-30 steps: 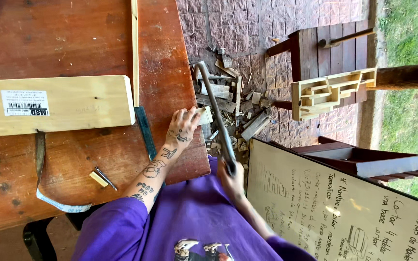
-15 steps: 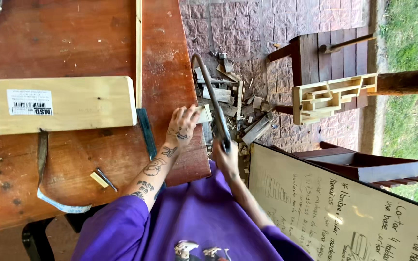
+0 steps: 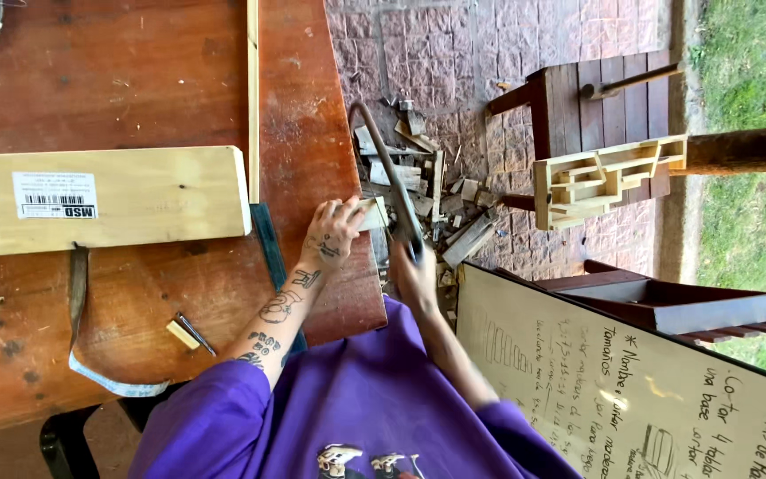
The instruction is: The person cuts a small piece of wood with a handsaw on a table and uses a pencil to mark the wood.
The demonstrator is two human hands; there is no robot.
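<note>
a worn reddish-brown wooden table fills the left of the view. on it lies a pale board with a white label, a thin wooden strip touching its right end, a curved metal blade and a small wood block. right of the table, wood offcuts litter the brick floor.

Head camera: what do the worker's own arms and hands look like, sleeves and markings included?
Both hands are bare, with no gloves. The left hand and its forearm carry dark line tattoos from the knuckles up to the elbow. The right hand and its forearm show no markings from this angle. Short purple T-shirt sleeves cover both upper arms.
</note>
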